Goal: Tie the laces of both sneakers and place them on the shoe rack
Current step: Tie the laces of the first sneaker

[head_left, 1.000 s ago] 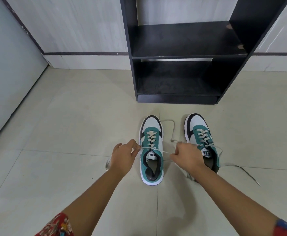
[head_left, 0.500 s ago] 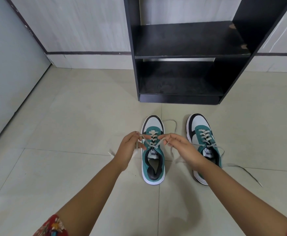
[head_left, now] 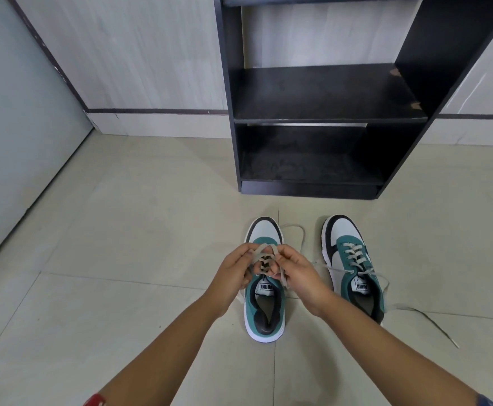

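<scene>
At lower centre, left hand (head_left: pixel 235 276) and right hand (head_left: pixel 293 273) pinch crossed laces (head_left: pixel 264 253) above the left sneaker (head_left: pixel 264 303), fingers closed, forming a knot.

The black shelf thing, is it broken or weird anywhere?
Yes, a little. The black wooden shoe rack has chipped spots at the right end of its middle shelf, where pale brown shows through the black finish. Otherwise it stands straight.
</scene>
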The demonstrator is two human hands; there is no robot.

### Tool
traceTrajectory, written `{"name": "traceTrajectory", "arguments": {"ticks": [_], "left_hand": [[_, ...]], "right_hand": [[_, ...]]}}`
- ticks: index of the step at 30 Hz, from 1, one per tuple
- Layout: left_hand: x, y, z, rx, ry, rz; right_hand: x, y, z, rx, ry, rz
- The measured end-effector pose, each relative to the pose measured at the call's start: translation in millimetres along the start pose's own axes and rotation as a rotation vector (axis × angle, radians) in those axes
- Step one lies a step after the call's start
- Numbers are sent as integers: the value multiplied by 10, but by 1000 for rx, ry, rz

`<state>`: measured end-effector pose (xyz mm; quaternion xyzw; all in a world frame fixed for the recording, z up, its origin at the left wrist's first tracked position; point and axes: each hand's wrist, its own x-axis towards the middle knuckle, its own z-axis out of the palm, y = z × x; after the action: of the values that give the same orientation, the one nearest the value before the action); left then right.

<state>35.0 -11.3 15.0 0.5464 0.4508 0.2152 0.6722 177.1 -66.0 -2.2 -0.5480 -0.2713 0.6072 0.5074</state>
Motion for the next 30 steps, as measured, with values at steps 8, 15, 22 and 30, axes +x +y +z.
{"name": "traceTrajectory", "arguments": {"ticks": [8,15,22,30], "left_hand": [[25,8,-19,8,-96,7],[76,7,-1,-64,-101,-104],[124,2,19,11,-42,-121],[130,-11,-42,1,-21,-71]], "right_hand": [[33,-20,6,10,38,19],[-8,-57,39,-147,-59,-35],[-55,-87,29,-153,-119,-61],[-16,-85,29,-5,62,-71]]}}
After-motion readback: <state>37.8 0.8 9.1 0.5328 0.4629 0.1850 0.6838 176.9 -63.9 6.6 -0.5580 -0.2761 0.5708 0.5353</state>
